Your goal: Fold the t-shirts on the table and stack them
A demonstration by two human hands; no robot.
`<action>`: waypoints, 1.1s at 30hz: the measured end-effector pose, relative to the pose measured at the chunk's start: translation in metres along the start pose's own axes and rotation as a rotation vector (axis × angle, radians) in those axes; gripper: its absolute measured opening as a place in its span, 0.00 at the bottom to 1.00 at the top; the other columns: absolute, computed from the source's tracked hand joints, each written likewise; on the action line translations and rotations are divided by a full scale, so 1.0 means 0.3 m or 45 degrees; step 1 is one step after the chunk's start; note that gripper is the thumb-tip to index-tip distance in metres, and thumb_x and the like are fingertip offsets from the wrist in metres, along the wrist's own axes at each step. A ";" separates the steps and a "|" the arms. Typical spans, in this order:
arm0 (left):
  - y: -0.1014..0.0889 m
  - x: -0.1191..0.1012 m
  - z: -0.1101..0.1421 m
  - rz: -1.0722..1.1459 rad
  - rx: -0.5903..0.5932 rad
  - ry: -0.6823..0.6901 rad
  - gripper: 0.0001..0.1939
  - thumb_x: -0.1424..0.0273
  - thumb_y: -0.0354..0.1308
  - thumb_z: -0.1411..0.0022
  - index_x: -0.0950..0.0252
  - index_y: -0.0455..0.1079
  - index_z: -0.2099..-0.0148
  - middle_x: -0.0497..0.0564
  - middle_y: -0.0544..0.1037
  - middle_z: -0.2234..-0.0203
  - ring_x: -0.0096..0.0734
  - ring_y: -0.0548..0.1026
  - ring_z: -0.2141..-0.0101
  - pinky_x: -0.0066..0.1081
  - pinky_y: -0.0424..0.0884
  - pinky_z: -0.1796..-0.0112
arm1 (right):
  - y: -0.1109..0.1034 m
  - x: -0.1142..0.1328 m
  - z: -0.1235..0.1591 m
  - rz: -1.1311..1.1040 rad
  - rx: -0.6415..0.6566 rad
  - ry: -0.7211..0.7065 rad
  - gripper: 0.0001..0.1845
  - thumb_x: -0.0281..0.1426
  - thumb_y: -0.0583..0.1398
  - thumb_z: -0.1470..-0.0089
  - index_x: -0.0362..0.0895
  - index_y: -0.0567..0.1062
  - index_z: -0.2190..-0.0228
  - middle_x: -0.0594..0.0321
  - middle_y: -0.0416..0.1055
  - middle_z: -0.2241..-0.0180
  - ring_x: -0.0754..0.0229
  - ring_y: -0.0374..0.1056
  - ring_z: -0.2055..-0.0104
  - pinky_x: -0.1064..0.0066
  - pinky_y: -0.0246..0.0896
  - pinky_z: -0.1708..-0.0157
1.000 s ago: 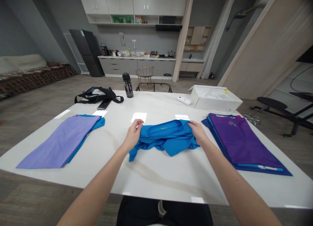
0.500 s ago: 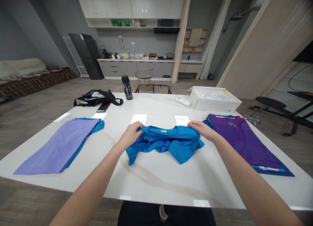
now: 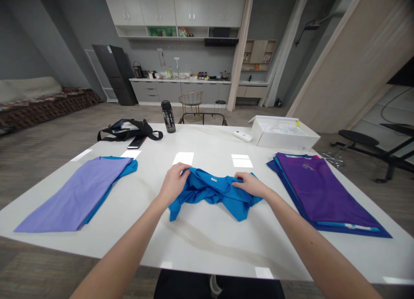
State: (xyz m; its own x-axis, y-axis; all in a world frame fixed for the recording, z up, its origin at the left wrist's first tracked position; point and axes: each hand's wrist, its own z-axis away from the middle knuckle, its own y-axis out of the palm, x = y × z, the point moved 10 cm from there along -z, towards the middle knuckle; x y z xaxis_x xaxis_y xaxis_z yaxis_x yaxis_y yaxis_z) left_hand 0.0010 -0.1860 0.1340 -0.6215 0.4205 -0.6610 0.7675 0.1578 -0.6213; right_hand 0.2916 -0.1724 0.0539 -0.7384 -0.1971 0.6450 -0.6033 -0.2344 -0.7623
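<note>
A bright blue shirt [image 3: 215, 191] lies bunched on the white table in front of me, its collar edge and small white label facing up. My left hand [image 3: 176, 180] pinches the shirt at its left shoulder. My right hand [image 3: 250, 183] grips the fabric to the right of the collar, fingers closed on it. The lower part of the shirt is crumpled, with two corners hanging toward me. To the left lies a flat lilac garment [image 3: 77, 191] over a blue one. On the right rests a stack topped by a purple shirt [image 3: 323, 189].
Along the far side of the white table [image 3: 207, 247] are a black bag [image 3: 129, 130], a phone [image 3: 136, 142], a dark water bottle [image 3: 168, 117], a small white device [image 3: 242, 136] and an open white box [image 3: 284, 133]. A chair [image 3: 191, 101] stands beyond.
My right hand has moved left along the shirt's top edge, closer to the collar. The collar now sags and tilts down to the right. My left hand stays nearly in place.
</note>
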 end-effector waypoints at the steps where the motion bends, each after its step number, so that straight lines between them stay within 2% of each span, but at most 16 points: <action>1: -0.019 -0.006 0.006 -0.115 -0.044 0.001 0.12 0.71 0.51 0.35 0.58 0.76 0.58 0.51 0.80 0.59 0.41 0.76 0.55 0.39 0.69 0.50 | -0.020 0.014 0.002 -0.067 -0.079 -0.019 0.13 0.44 0.61 0.47 0.46 0.71 0.71 0.64 0.71 0.70 0.57 0.66 0.65 0.67 0.60 0.64; 4: -0.062 -0.020 0.021 -0.326 -0.099 -0.036 0.13 0.74 0.48 0.35 0.58 0.74 0.58 0.52 0.79 0.59 0.43 0.76 0.56 0.40 0.68 0.53 | -0.092 0.043 0.017 -0.287 -0.296 -0.059 0.13 0.43 0.61 0.46 0.47 0.69 0.69 0.66 0.71 0.70 0.57 0.66 0.65 0.68 0.60 0.65; 7: -0.087 0.003 0.010 -0.232 -0.115 -0.179 0.11 0.73 0.48 0.35 0.56 0.71 0.58 0.50 0.78 0.63 0.40 0.76 0.62 0.36 0.67 0.60 | -0.180 0.072 0.043 -0.341 -0.511 -0.091 0.12 0.44 0.59 0.43 0.47 0.70 0.66 0.63 0.74 0.66 0.55 0.69 0.63 0.68 0.61 0.64; 9: -0.089 0.036 -0.012 -0.066 -0.147 -0.295 0.09 0.71 0.48 0.35 0.56 0.69 0.57 0.47 0.76 0.70 0.36 0.73 0.69 0.33 0.65 0.66 | -0.226 0.099 0.058 -0.220 -0.601 -0.088 0.13 0.44 0.58 0.40 0.48 0.72 0.62 0.62 0.76 0.64 0.54 0.71 0.62 0.67 0.61 0.64; 11: -0.080 0.065 -0.040 0.129 -0.195 -0.369 0.08 0.69 0.48 0.34 0.57 0.67 0.56 0.44 0.70 0.76 0.32 0.68 0.75 0.30 0.62 0.71 | -0.255 0.134 0.069 0.016 -0.646 -0.060 0.15 0.45 0.56 0.38 0.49 0.74 0.59 0.61 0.77 0.65 0.53 0.72 0.64 0.67 0.59 0.65; 13: -0.077 0.072 -0.069 0.284 -0.258 -0.361 0.08 0.67 0.47 0.32 0.57 0.66 0.55 0.42 0.67 0.76 0.30 0.65 0.77 0.28 0.60 0.73 | -0.277 0.170 0.082 0.279 -0.700 -0.019 0.16 0.45 0.54 0.35 0.49 0.75 0.58 0.60 0.78 0.68 0.51 0.72 0.66 0.67 0.56 0.67; 15: -0.091 0.054 -0.087 0.319 -0.316 -0.298 0.08 0.65 0.47 0.31 0.57 0.66 0.54 0.43 0.68 0.75 0.29 0.65 0.76 0.28 0.61 0.72 | -0.300 0.208 0.105 0.488 -0.784 0.000 0.17 0.44 0.52 0.33 0.48 0.75 0.58 0.58 0.78 0.70 0.51 0.72 0.68 0.67 0.53 0.69; 19: -0.175 -0.034 -0.083 0.043 -0.419 -0.142 0.11 0.61 0.48 0.29 0.57 0.69 0.53 0.46 0.72 0.73 0.34 0.71 0.71 0.30 0.63 0.67 | -0.345 0.284 0.175 0.731 -1.008 -0.042 0.22 0.44 0.48 0.30 0.46 0.75 0.65 0.56 0.78 0.68 0.54 0.71 0.69 0.67 0.48 0.71; 22: -0.252 -0.114 -0.061 -0.145 -0.538 -0.032 0.13 0.60 0.47 0.27 0.58 0.70 0.52 0.49 0.76 0.70 0.37 0.75 0.67 0.32 0.64 0.64 | -0.377 0.342 0.232 0.848 -1.148 -0.088 0.26 0.44 0.47 0.29 0.44 0.74 0.70 0.57 0.76 0.74 0.57 0.68 0.74 0.67 0.45 0.73; 27: -0.375 -0.285 -0.010 -0.326 -0.742 0.257 0.16 0.60 0.46 0.26 0.60 0.72 0.52 0.53 0.78 0.63 0.37 0.77 0.61 0.32 0.67 0.60 | -0.427 0.504 0.353 0.988 -1.332 -0.327 0.25 0.42 0.48 0.30 0.44 0.74 0.73 0.60 0.72 0.80 0.60 0.65 0.78 0.67 0.45 0.74; 30: -0.479 -0.396 0.045 -0.452 -0.877 0.391 0.18 0.59 0.46 0.26 0.62 0.73 0.53 0.55 0.76 0.65 0.37 0.76 0.61 0.31 0.66 0.61 | -0.465 0.616 0.456 1.028 -1.429 -0.477 0.22 0.41 0.51 0.31 0.44 0.76 0.71 0.60 0.72 0.80 0.60 0.66 0.78 0.67 0.47 0.74; 33: -0.604 -0.498 0.103 -0.528 -0.978 0.437 0.18 0.58 0.48 0.26 0.63 0.74 0.52 0.55 0.74 0.66 0.38 0.75 0.62 0.32 0.65 0.62 | -0.509 0.725 0.576 1.040 -1.541 -0.605 0.19 0.40 0.53 0.32 0.44 0.78 0.67 0.61 0.73 0.79 0.59 0.67 0.76 0.68 0.50 0.73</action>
State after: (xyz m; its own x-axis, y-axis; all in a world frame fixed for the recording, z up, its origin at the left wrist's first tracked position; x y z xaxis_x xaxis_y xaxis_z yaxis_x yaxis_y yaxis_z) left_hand -0.0501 -0.3050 0.3325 -0.8824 0.4198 -0.2123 0.4644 0.8496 -0.2502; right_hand 0.2753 -0.3440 0.3200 -0.9599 -0.2144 -0.1805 -0.1438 0.9295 -0.3396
